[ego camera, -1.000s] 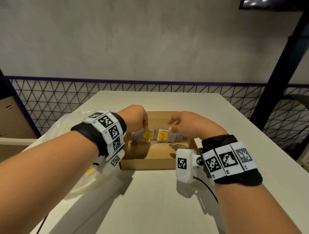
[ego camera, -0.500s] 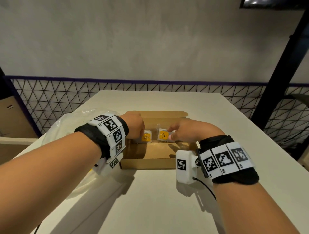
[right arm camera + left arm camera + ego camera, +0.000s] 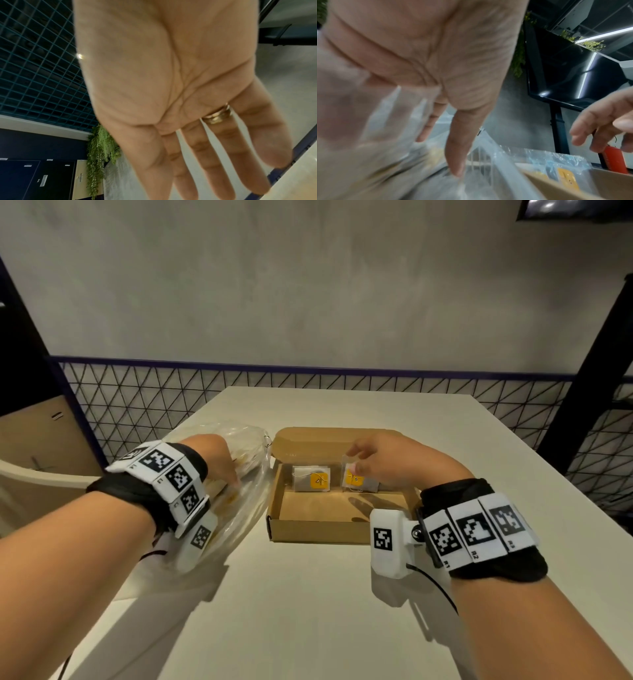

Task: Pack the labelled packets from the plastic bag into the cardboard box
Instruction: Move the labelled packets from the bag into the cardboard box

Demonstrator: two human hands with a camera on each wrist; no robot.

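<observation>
While two packets (image 3: 311, 479) lie in the cardboard box (image 3: 308, 525), the right hand (image 3: 387, 463) is held open above (fingers spread), and the open left hand (image 3: 219, 460) is pressed onto the plastic bag (image 3: 246, 508).

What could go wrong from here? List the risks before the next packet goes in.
1. The right hand hovers open just above the right packet, which leans against the far wall of the cardboard box; a brush could tip it over.
2. The left hand reaches into the plastic bag, which lies close against the box; dragging the film may shift the box.
3. Film hides the left hand's fingers, so they might catch several packets at once.
</observation>
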